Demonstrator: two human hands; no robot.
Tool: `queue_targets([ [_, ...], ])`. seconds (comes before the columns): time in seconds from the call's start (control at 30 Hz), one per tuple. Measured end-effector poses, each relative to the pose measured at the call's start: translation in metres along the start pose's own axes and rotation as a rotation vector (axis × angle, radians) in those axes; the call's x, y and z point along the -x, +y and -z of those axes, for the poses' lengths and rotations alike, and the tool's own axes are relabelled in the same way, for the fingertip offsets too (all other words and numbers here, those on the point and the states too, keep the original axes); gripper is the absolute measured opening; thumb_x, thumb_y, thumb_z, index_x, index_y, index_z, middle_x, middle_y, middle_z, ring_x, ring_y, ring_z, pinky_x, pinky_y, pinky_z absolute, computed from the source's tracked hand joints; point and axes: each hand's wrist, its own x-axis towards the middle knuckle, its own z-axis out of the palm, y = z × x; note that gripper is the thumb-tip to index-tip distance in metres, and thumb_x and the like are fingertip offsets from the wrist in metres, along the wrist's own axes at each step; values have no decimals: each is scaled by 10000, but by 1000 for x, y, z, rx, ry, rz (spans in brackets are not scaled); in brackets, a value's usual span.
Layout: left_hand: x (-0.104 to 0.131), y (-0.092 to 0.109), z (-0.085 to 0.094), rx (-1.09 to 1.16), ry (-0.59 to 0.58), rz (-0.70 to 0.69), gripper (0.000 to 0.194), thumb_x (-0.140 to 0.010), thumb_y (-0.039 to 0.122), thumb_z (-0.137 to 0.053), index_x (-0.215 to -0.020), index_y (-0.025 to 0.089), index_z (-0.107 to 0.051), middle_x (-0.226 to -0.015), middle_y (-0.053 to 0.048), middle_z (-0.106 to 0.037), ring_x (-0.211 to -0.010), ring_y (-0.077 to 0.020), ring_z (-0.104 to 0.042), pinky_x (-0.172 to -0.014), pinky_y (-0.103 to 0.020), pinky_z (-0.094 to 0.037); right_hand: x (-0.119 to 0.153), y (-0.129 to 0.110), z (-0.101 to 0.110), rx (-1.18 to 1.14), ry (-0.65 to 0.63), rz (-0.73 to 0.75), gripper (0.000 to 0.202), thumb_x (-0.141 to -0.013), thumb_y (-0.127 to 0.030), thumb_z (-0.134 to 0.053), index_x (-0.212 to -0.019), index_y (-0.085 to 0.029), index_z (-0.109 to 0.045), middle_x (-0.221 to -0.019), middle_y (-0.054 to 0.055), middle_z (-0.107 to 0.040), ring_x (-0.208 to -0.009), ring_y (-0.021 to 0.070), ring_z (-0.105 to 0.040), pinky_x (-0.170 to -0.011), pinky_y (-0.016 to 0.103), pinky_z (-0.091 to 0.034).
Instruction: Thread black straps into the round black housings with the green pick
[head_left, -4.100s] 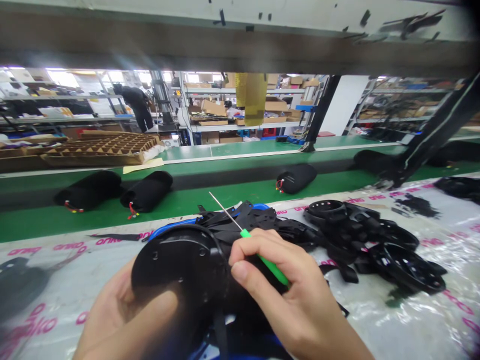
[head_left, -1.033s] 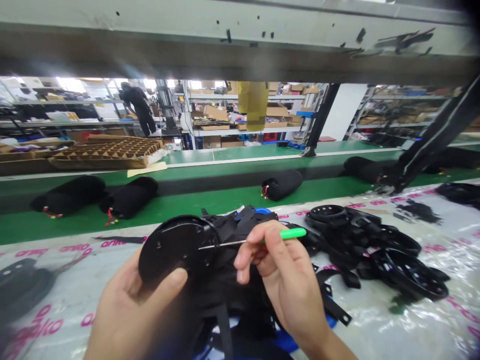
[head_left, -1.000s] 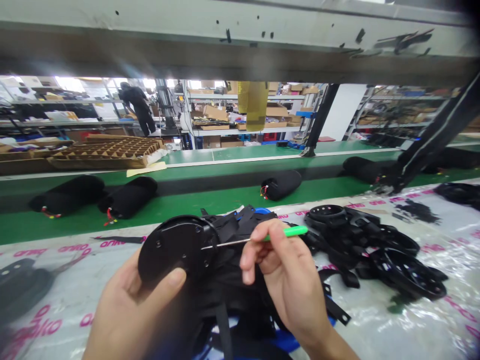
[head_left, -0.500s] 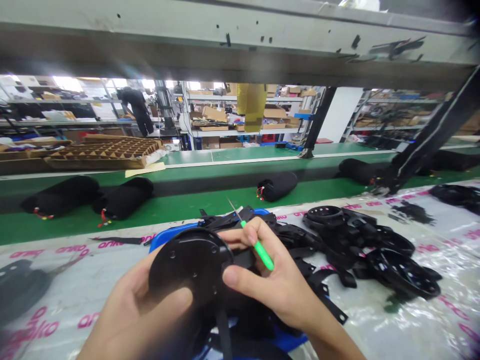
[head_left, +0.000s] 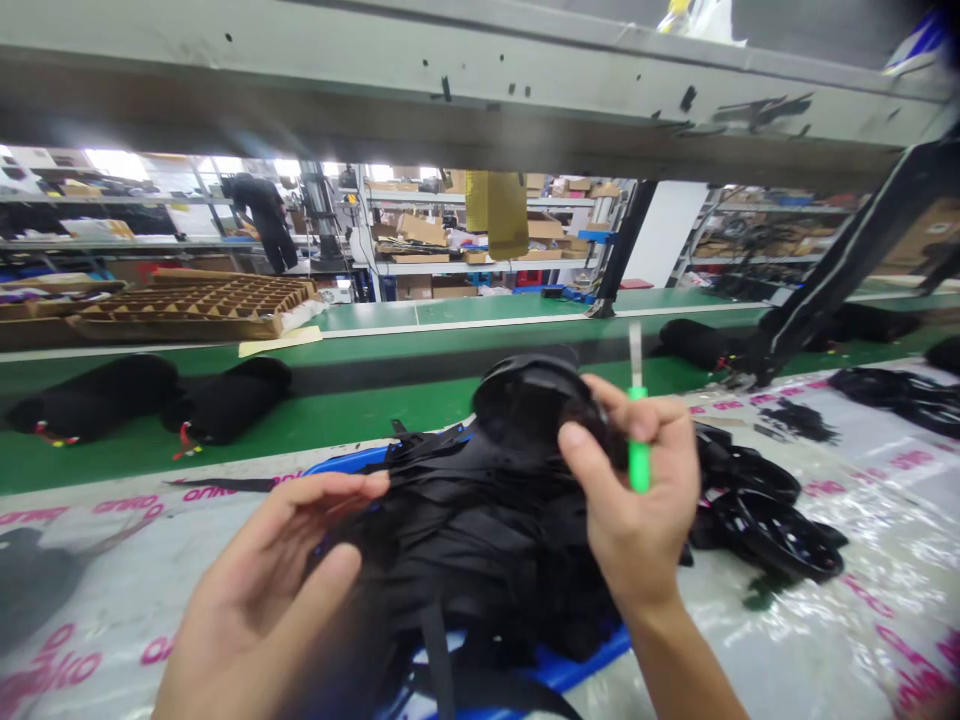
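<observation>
My right hand (head_left: 637, 480) grips a round black plastic part (head_left: 529, 405) by its edge, between thumb and fingers. In that same hand sits a small tool with a bright green handle (head_left: 639, 445), its thin metal tip pointing up; the tip is blurred. My left hand (head_left: 277, 580) is empty, fingers and thumb apart, at the left side of a blue bin (head_left: 349, 462). Black straps (head_left: 480, 530) are heaped in and over this bin, below the round part.
More round black parts (head_left: 780, 535) lie on the plastic-covered table to the right. Several black cylinders with coloured wires (head_left: 236, 400) rest on the green belt. A slanted dark post (head_left: 840, 255) stands at right. A person (head_left: 262, 220) works in the background.
My right hand has carried the round black part and the green-handled tool up and to the right. My left hand has let go of the part.
</observation>
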Motion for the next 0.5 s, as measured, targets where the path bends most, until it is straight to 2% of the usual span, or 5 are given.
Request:
queue_targets([
  [0.1, -9, -9, 7, -72, -8, -79, 214, -832, 469, -675, -1000, 339, -698, -1015, 27, -759, -968, -122, -714, -838, -91, -511, -21, 32, 20, 300, 114, 22, 292, -821, -240, -611, -821, -257, -319, -1033, 67, -593, -1016, 221, -565, -945, 404, -384],
  [0.2, -9, -9, 6, -79, 60, -59, 154, -836, 419, -677, -905, 284, -707, -982, 38, -746, -963, -105, -683, -872, -63, -469, -27, 63, 36, 568, -36, -26, 211, -826, -306, -642, -761, -222, -460, -795, 1, -565, -839, 219, -550, -899, 436, -376],
  [0.27, -8, -8, 3, -116, 67, -75, 88, -851, 365, -671, -867, 281, -693, -1006, 52, -727, -1009, -103, -651, -937, -74, -421, -26, 74, 42, 677, -171, -56, 292, -858, -424, -655, -721, -202, -521, -667, -43, -506, -730, 191, -542, -866, 415, -399],
  [0.37, -10, -14, -1, -334, 23, -267, 96, -864, 333, -658, -949, 304, -690, -1100, 39, -696, -1067, -134, -622, -999, -157, -381, -23, 69, 41, 746, -270, -52, 343, -873, -503, -641, -727, -203, -562, -649, -33, -551, -739, 212, -575, -921, 471, -370],
  [0.5, -14, -27, -4, -537, -17, -423, 200, -897, 300, -602, -1065, 248, -696, -1206, -38, -670, -1147, -181, -599, -1018, -249, -366, -17, 33, 25, 649, -273, 65, 263, -1010, -403, -450, -901, -220, -605, -883, 68, -701, -896, 267, -619, -941, 495, -366],
])
